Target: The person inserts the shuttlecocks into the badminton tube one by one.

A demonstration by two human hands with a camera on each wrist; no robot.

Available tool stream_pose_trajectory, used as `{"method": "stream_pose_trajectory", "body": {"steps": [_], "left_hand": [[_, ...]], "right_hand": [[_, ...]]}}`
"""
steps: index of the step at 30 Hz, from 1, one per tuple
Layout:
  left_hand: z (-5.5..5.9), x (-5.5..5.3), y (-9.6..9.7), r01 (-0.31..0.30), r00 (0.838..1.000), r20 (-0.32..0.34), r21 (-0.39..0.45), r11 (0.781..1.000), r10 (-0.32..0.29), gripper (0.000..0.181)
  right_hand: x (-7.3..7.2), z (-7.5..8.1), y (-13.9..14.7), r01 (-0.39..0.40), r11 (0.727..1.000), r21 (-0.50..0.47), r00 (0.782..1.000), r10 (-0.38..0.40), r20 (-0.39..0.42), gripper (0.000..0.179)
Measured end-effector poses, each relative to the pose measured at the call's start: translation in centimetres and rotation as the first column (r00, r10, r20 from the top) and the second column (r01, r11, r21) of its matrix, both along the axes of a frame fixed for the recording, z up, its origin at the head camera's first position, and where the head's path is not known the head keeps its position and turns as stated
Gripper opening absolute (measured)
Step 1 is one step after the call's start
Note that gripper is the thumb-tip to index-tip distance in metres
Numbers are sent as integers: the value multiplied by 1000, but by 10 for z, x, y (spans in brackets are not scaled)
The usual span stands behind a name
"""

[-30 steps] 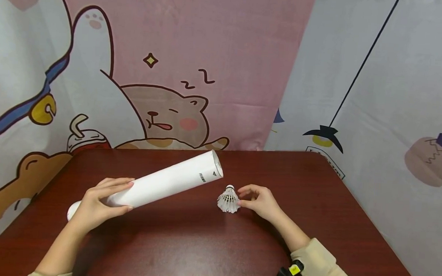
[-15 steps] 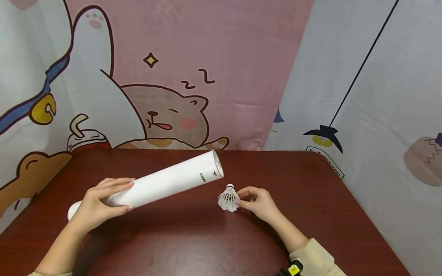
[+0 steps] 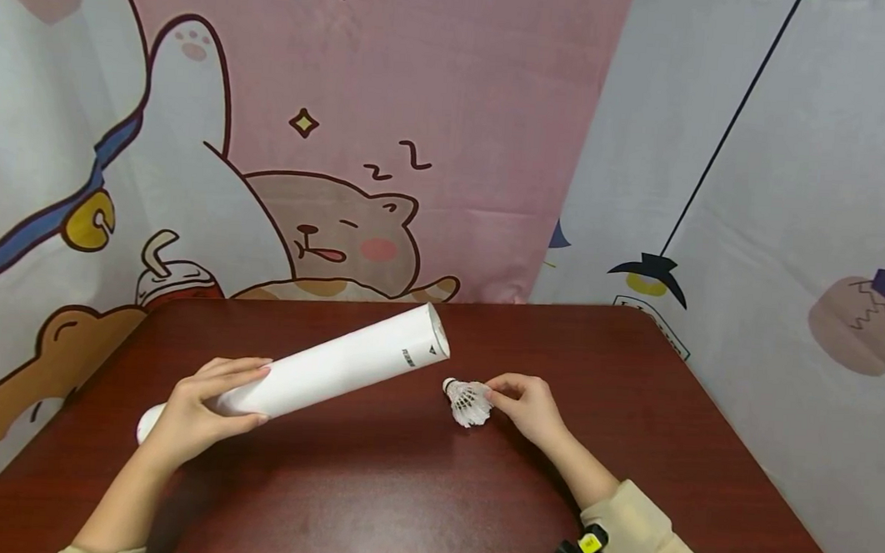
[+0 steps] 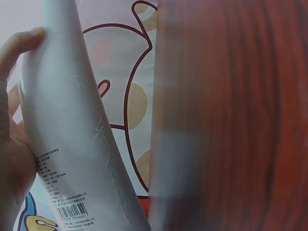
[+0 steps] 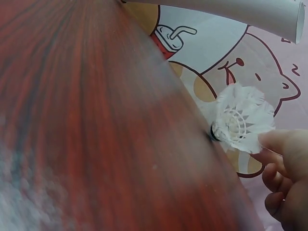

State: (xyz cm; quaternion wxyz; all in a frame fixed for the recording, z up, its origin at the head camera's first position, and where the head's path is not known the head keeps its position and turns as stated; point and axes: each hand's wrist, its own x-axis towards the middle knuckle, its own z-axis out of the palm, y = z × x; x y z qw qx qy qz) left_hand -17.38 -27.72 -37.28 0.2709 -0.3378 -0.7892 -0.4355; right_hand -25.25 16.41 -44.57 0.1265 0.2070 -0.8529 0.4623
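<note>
A long white shuttlecock tube [image 3: 340,360] is gripped near its lower left end by my left hand [image 3: 195,410]. It slants up to the right, its far end raised and facing right. Printed text and a barcode mark the tube [image 4: 82,120] in the left wrist view. Just right of and below that end, my right hand [image 3: 529,408] pinches a white feather shuttlecock [image 3: 469,403] by the edge of its skirt. The cork tip points left and up, toward the tube. In the right wrist view, thumb and fingertips hold the feather rim of the shuttlecock [image 5: 243,118].
Both hands are over a dark red-brown wooden table [image 3: 401,491]. Behind it hangs a cartoon-printed cloth [image 3: 459,102]. A black wrist strap with a yellow label [image 3: 590,541] sits at the right sleeve [image 3: 639,529].
The shuttlecock has turned from cork up to cork pointing left, its skirt swinging right, in my right fingers. The tube and left hand have stayed almost in place.
</note>
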Motion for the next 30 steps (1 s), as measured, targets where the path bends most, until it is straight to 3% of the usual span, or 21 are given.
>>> {"method": "stream_pose_trajectory", "body": {"steps": [11,22,27,30], "left_hand": [[2,1,3,7,1000,1,0,1000,-7,64],[1,1,2,14,1000,-16,-5,1000,-14,65],[1,1,4,10,1000,-7,-10,1000,-10,64],[3,2,5,13,1000,-9,-5,1000,-13,64]], "right_hand": [[0,9,4,66,996,-51,996,-69,-48,9],[3,34,15,116,984,-133,991,-125,-55,6],[7,49,19,120,978,-173,988,-135,-80,5],[18,72,17,123,973,-196,986,-143,-90,4]]}}
